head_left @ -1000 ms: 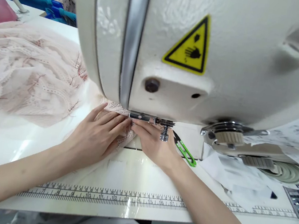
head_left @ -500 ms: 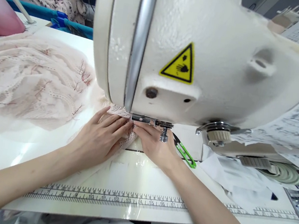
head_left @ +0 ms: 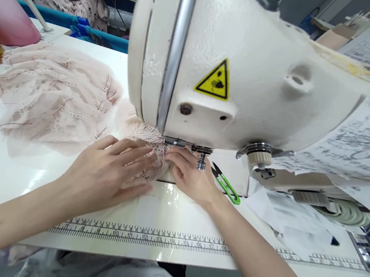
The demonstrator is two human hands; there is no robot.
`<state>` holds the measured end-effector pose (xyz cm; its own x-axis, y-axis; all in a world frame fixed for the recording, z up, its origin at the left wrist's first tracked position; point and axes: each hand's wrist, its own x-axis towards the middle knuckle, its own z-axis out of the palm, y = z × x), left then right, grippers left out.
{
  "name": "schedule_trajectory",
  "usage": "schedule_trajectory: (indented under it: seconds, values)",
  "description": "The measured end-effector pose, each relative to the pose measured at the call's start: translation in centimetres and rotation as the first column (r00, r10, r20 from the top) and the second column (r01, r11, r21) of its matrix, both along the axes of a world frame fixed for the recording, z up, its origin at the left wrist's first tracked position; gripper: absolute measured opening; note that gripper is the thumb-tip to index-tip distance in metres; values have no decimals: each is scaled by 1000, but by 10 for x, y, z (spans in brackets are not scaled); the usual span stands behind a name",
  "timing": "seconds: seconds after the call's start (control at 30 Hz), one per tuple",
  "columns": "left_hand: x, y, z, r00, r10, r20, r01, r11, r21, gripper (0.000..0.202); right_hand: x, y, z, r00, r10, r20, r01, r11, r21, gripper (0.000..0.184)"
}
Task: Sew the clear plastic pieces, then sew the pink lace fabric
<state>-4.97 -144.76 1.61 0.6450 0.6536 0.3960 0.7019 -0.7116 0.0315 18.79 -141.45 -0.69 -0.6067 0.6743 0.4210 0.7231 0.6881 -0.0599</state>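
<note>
Below the head of a white sewing machine [head_left: 256,89], a piece of pale pink lace fabric [head_left: 160,153] lies on the table. My left hand [head_left: 109,169] is over the left part of this lace, palm down, its fingers stretched out and apart. Close to the needle area, my right hand [head_left: 190,175] has its fingers closed on the lace's right edge; the machine's metal thread tensioner [head_left: 202,159] partly covers it. The needle and presser foot are hidden behind the machine head. Green-handled thread snips [head_left: 228,187] lie just right of my right hand.
A heap of sheer pink fabric [head_left: 57,94] spreads at the left. Along the front edge runs a printed ruler [head_left: 144,237]. White scraps [head_left: 284,215], a pale green coiled tape [head_left: 349,212] and a patterned sheet [head_left: 352,133] are at the right.
My left hand has drawn back leftward and its fingers have spread, baring more of the lace. My right hand stays near the needle area. The view has shifted slightly.
</note>
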Motion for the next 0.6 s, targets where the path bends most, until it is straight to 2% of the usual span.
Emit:
schedule_trajectory:
  seconds: [0.07,0.13,0.2,0.3,0.37,0.47,0.53,0.6]
  values:
    - [-15,-15,-3,992,-124,-29,124,992,-5,59,1,1,-2,999,38,-13,-38,999,-31,29]
    - [-28,-31,-11,985,-159,-60,162,986,35,61,1,3,-3,997,67,-45,-70,994,-80,28]
    - [-37,-45,-19,991,-118,-54,122,991,62,40,1,5,-2,991,102,-80,-112,985,-132,29]
    - [-38,-51,-14,998,25,54,-22,998,-51,28,-1,6,3,975,188,-117,-209,957,-203,28]
    - [-33,-42,-1,992,82,95,-72,992,-105,26,-3,6,6,962,231,-149,-262,936,-237,25]
    - [-19,-16,18,1000,19,8,-19,1000,-2,24,-3,8,8,940,261,-218,-312,919,-241,18]
    - [-9,3,22,995,-77,-70,81,995,51,26,-3,9,8,927,280,-250,-336,915,-222,17]
    - [0,18,18,980,-145,-135,158,984,87,23,-1,11,8,917,299,-263,-355,913,-203,17]
